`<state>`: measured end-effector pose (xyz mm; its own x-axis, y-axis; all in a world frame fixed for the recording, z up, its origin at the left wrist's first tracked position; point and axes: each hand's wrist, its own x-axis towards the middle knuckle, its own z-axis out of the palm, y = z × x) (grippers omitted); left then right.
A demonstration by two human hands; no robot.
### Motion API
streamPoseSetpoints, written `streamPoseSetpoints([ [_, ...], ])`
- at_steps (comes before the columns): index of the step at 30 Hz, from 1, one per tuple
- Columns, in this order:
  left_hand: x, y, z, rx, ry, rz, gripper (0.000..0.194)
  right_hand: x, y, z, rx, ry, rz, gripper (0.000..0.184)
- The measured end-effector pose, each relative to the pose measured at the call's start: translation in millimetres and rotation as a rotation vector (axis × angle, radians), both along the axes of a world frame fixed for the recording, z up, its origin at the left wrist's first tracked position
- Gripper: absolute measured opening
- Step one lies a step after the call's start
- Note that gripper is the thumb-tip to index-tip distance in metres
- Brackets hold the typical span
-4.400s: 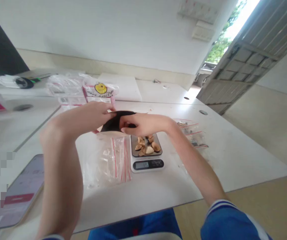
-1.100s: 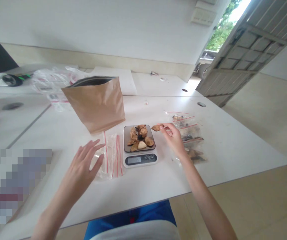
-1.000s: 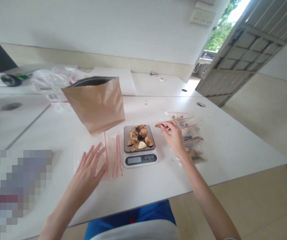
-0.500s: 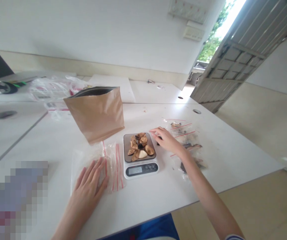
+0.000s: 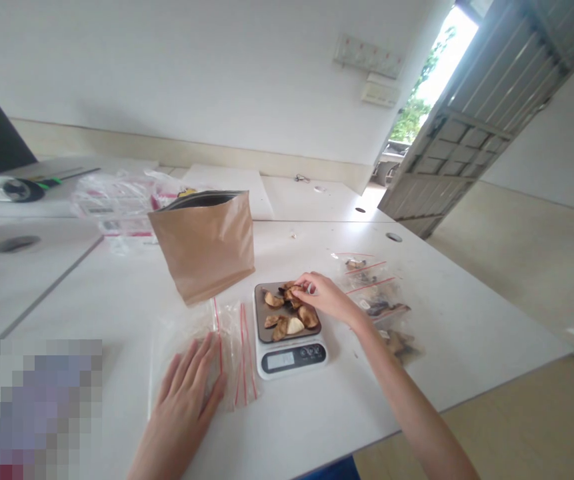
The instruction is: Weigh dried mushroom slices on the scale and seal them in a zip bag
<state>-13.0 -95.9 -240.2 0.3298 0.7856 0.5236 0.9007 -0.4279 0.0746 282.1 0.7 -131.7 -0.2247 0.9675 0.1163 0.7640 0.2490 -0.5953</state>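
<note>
A white kitchen scale (image 5: pixel 294 360) stands on the table in front of me, its display lit. Brown, curled dried mushroom pieces (image 5: pixel 280 328), one of them pale, lie on its dark weighing plate. Over the plate's upper right corner, my right hand (image 5: pixel 324 295) has thumb and fingers pinched on a brown dried mushroom piece. To the left, my left hand (image 5: pixel 191 380) rests flat, fingers stretched, on a stack of clear zip bags (image 5: pixel 237 353) with red seal lines. Behind the bags an open brown paper pouch (image 5: pixel 209 247) stands upright.
Several filled clear zip bags (image 5: pixel 384 308) lie in a row right of the scale. Plastic-wrapped packs (image 5: pixel 121 203) sit at the back left. Cable holes (image 5: pixel 394 237) open in the white table (image 5: pixel 467 340). A metal door (image 5: pixel 459 147) stands beyond.
My right hand has moved left from beside the scale onto the plate, and its fingers have closed on a dried mushroom piece. Some pieces have shifted. My left hand stays on the bags.
</note>
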Motion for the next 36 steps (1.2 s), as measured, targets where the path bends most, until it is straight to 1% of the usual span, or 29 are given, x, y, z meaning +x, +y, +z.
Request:
streamPoseSetpoints([
  [4, 0.3, 0.7, -2.0, -0.024, -0.018, 0.002, 0.058, -0.6, -0.8, 5.8, 0.023, 0.03, -0.006, 0.008],
  [8, -0.5, 0.5, -2.7, -0.056, -0.006, -0.002, 0.056, 10.9, -1.9, 9.8, -0.04, 0.225, 0.004, 0.015],
  [9, -0.7, 0.4, -2.7, -0.058, -0.008, -0.003, 0.056, 15.9, -2.2, 8.2, -0.041, 0.273, -0.017, 0.017],
  [11, -1.1, 0.2, -2.8, -0.061, -0.012, -0.003, 0.056, 25.9, -3.2, 0.3, -0.019, 0.342, -0.103, 0.023],
  [14, -1.4, 0.1, -3.1, -0.043, 0.002, -0.005, 0.057, 33.7, -4.9, -19.7, 0.017, 0.371, -0.23, 0.027],
  [16, -1.6, 0.2, -3.1, -0.018, 0.022, -0.014, 0.058, 31.3, -5.4, -33.0, 0.039, 0.36, -0.254, 0.025],
  [18, -1.6, 0.2, -2.6, -0.006, 0.034, -0.015, 0.058, 24.6, -4.9, -42.2, 0.072, 0.334, -0.26, 0.023],
  [20, -1.6, -0.1, -2.0, -0.007, 0.03, -0.013, 0.057, 17.3, -3.7, -45.9, 0.114, 0.298, -0.263, 0.019],
  [23, -1.5, -0.7, -1.7, -0.031, 0.019, -0.006, 0.055, 13.3, -2.5, -44.5, 0.174, 0.237, -0.245, 0.018],
  [25, -1.3, -0.9, -1.9, -0.041, 0.018, -0.007, 0.054, 17.6, -3.2, -42.5, 0.21, 0.202, -0.239, 0.019],
  [28, -1.0, -0.7, -1.6, -0.051, 0.005, -0.009, 0.053, 31.5, -6.9, -43.1, 0.269, 0.148, -0.257, 0.023],
  [32, -0.1, -0.5, 2.7, -0.087, 0.002, 0.0, 0.051, 47.7, -15.0, -53.0, 0.324, 0.059, -0.235, 0.014],
  [36, -0.2, -2.1, 9.7, -0.179, -0.026, 0.036, 0.049, 50.4, -20.8, -64.3, 0.328, -0.012, -0.207, 0.014],
])
